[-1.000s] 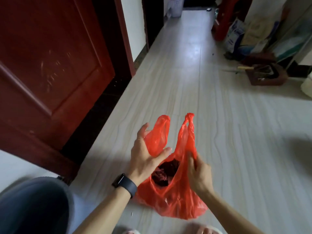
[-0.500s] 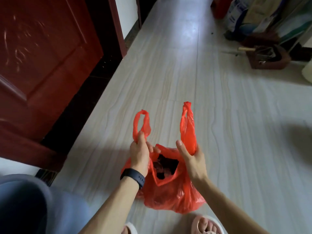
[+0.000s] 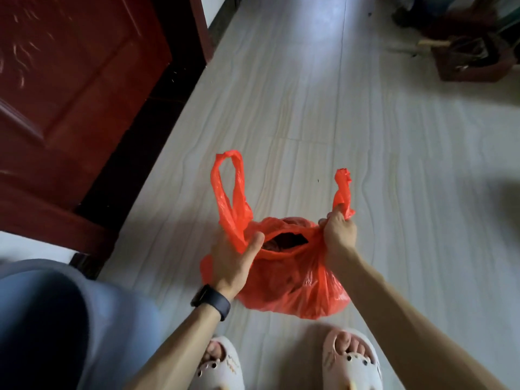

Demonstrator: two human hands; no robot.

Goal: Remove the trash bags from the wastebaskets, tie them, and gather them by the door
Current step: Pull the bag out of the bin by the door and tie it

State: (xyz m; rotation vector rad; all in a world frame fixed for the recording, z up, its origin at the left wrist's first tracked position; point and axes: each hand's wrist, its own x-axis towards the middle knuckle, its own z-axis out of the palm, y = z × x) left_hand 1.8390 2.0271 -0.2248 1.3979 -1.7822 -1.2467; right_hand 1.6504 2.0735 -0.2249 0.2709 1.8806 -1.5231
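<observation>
A red plastic trash bag (image 3: 298,288) rests on the pale floor just in front of my feet, its mouth partly open onto dark contents. My left hand (image 3: 233,260), with a black watch on the wrist, grips the base of the left handle loop (image 3: 228,190), which stands upright. My right hand (image 3: 339,232) is closed around the base of the right handle (image 3: 343,192), pulled out to the right. The two handles are held wide apart.
A dark red wooden door (image 3: 73,88) stands open on the left beside a black threshold strip. A dark brown box with clutter (image 3: 470,57) sits at the far right. My grey-trousered knee (image 3: 56,319) fills the lower left; pale sandals (image 3: 351,361) are below the bag.
Both hands closed on the handle bases and then pulled them apart sideways. The bag's mouth has narrowed, and the view has tilted down toward my feet.
</observation>
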